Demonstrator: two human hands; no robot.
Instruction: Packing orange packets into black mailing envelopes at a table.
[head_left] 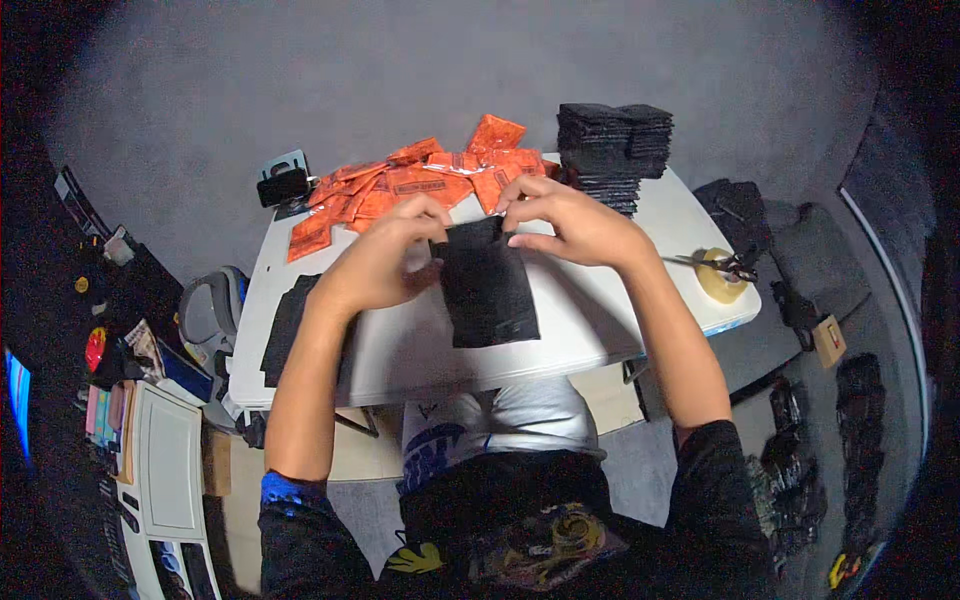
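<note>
I hold a black flat pouch (487, 290) upright above a white table (590, 320). My left hand (390, 258) pinches the pouch's top left corner. My right hand (565, 220) grips its top right edge. The pouch's mouth sits between my fingertips, and what is inside is hidden. A heap of orange sachets (410, 185) lies on the table just beyond my hands.
A tall stack of black pouches (612, 150) stands at the table's far right. Scissors (722, 264) rest on a roll of tape (720, 280) at the right edge. More black pouches (285, 325) lie flat on the left. A small black device (282, 186) sits far left.
</note>
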